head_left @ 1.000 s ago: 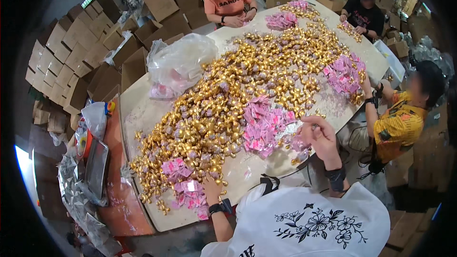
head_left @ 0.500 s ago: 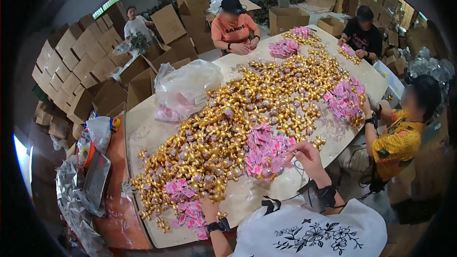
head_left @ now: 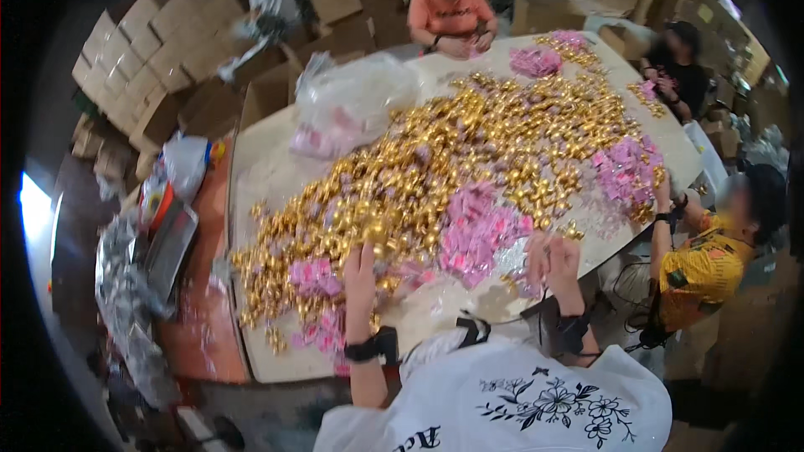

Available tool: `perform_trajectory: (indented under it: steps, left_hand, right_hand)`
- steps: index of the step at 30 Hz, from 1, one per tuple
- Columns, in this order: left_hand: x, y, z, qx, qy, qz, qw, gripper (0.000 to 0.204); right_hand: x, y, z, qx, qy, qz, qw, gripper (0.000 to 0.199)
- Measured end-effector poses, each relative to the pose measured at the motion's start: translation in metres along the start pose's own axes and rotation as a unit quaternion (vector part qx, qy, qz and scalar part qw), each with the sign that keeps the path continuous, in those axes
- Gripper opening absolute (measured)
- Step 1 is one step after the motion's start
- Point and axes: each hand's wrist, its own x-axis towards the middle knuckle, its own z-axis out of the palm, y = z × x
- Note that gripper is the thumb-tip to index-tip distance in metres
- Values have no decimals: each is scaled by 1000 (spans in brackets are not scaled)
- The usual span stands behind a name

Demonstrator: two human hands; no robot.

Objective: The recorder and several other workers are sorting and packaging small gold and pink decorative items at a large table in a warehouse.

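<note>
A wide heap of shiny gold figures [head_left: 502, 125] covers the table. My left hand [head_left: 360, 284] is raised over the near left part of the heap, a rounded gold figure [head_left: 374, 237] at its fingertips; motion blurs them. Small pink packets [head_left: 315, 277] lie left of that hand, and a blurred pink piece [head_left: 410, 273] shows to its right. My right hand [head_left: 554, 261] is above the near table edge, its fingers curled together; what they hold, if anything, cannot be made out. Beside it is a larger pile of pink packets [head_left: 473, 230].
A clear plastic bag [head_left: 356, 100] sits on the table [head_left: 264, 159]. Co-workers stand around: an orange shirt [head_left: 452, 12] opposite, a black shirt [head_left: 682, 83] far right, a yellow shirt [head_left: 699, 272] at right. Cartons [head_left: 159, 41] are stacked behind; a metal tray [head_left: 172, 247] leans at left.
My left hand has risen from the near pink packets, up and forward to the gold heap, with a gold figure at its fingertips. My right hand has drawn its fingers closer together. The view has shifted.
</note>
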Motion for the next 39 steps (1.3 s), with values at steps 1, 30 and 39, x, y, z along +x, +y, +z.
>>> perform_trajectory:
  steps: [1, 30, 39]
  left_hand:
    - [2, 9, 6, -38, -7, 5, 999, 28]
    - [66, 116, 162, -398, -130, 31, 908, 36]
    - [33, 2, 261, -196, -279, -64, 938, 62]
  right_hand:
    - [-1, -7, -1, 18, 13, 48, 999, 56]
    - [-50, -14, -16, 103, 73, 169, 978, 47]
    - [-57, -10, -29, 78, 51, 201, 975, 41]
